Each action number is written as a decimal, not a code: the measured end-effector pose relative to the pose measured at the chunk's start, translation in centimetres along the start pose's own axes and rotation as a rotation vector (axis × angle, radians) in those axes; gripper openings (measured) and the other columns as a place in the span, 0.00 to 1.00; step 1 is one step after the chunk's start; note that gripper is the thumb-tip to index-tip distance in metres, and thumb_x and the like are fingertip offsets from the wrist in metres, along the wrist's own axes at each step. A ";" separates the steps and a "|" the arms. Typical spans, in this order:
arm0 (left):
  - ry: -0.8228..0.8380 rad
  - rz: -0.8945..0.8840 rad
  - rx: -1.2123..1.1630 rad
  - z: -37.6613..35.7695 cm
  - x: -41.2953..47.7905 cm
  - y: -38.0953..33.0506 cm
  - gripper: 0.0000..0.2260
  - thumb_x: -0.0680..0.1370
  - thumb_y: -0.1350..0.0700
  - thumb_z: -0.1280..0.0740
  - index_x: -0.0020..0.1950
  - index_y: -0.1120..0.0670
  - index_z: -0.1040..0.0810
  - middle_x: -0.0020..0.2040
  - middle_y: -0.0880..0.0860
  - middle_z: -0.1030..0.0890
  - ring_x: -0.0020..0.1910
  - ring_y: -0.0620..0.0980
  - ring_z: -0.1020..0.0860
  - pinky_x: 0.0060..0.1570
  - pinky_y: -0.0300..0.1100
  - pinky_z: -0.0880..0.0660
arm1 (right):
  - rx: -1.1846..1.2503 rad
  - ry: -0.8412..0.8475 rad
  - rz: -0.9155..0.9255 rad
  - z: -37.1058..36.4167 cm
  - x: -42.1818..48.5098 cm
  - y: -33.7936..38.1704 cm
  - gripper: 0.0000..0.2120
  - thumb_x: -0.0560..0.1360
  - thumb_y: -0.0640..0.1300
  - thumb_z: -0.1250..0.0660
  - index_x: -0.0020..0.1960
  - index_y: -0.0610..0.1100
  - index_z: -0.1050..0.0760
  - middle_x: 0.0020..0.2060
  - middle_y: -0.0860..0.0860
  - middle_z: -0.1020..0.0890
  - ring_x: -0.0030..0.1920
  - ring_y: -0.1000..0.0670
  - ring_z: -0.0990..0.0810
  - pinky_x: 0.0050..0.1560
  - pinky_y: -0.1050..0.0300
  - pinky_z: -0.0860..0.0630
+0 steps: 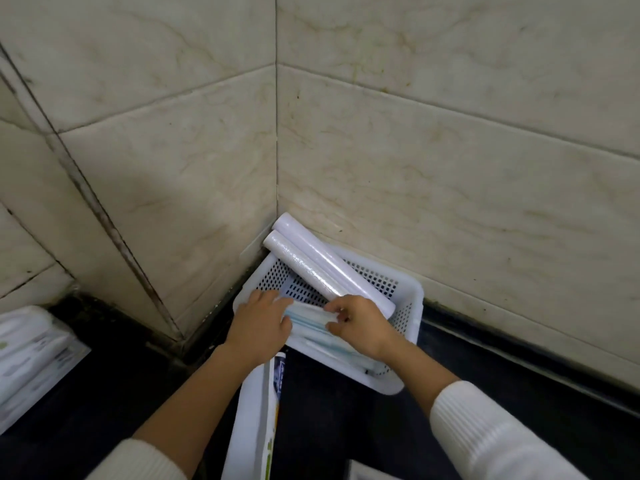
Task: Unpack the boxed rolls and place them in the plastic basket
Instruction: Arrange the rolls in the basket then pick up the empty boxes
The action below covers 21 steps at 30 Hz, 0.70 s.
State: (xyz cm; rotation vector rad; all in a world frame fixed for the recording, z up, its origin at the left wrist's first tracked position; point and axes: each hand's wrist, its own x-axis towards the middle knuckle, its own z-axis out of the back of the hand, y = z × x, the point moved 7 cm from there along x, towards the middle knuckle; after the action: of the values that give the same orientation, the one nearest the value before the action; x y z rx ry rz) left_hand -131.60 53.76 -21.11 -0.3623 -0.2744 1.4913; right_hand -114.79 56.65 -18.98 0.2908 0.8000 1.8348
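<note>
head view: two rolls [325, 268] already lie slanted in the basket [414, 296], sticking out over its far corner, while the left hand [258, 325] and right hand [363, 325] press a bluish pack [308, 318] into its near side, a box [256, 417] just below it.

Nothing legible anywhere. Dark print on the end of the long white box [279, 375] under the left forearm, too blurred to read. Faint grey marks on the packs [31, 355] at far left, unreadable too.
</note>
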 end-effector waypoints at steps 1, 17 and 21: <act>-0.097 -0.014 -0.071 0.6 -1.2 -0.7 0.18 0.79 0.54 0.41 0.69 0.52 0.29 0.70 0.53 0.30 0.68 0.53 0.36 0.66 0.50 0.34 | 0.032 -0.030 -0.011 0.4 -1.1 -0.2 0.15 0.74 0.41 0.29 0.60 0.43 0.21 0.55 0.50 0.18 0.50 0.53 0.22 0.54 0.62 0.27; -0.093 0.503 -0.155 -8.4 -22.5 -0.5 0.33 0.71 0.34 0.37 0.70 0.50 0.34 0.76 0.59 0.44 0.74 0.58 0.48 0.70 0.57 0.42 | -0.239 0.062 -0.191 -2.9 -23.6 -8.8 0.25 0.66 0.59 0.28 0.61 0.52 0.24 0.57 0.54 0.22 0.59 0.51 0.28 0.61 0.51 0.30; -0.030 0.544 -0.214 -9.8 -25.0 -0.3 0.29 0.71 0.39 0.34 0.67 0.51 0.31 0.71 0.58 0.37 0.68 0.59 0.39 0.65 0.54 0.33 | -0.389 0.135 -0.279 -4.3 -25.6 -10.2 0.35 0.66 0.58 0.30 0.70 0.55 0.36 0.64 0.53 0.27 0.65 0.48 0.33 0.61 0.49 0.36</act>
State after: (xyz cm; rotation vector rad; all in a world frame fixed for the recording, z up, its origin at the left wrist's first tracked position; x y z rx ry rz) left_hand -129.08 28.15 -28.90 -0.6203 -0.3804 2.0090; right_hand -99.25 34.11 -24.47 -0.1881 0.5263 1.7115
